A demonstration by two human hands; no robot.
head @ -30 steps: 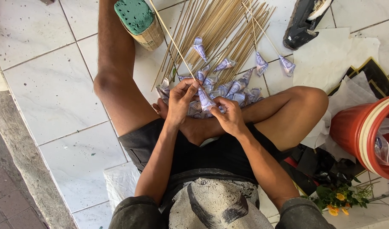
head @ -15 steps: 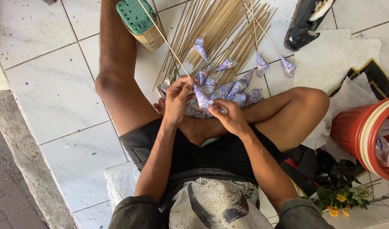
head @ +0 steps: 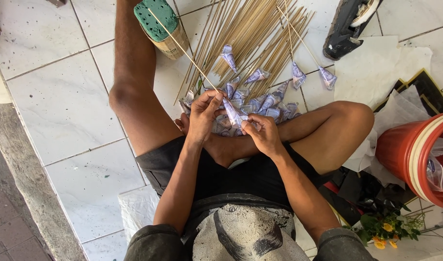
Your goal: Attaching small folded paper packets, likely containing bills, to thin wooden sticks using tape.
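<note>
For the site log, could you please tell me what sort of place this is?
Probably a home or street-side craft spot on a floor: white floor tiles, a heap of bamboo sticks, and a red bucket. Both hands work a folded paper cone.

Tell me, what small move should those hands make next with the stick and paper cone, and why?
Probably slide the stick deeper into the cone. The left hand pinches the stick's near end right at the cone, which the right hand steadies from below; whether the tip is already inside cannot be seen.
</note>
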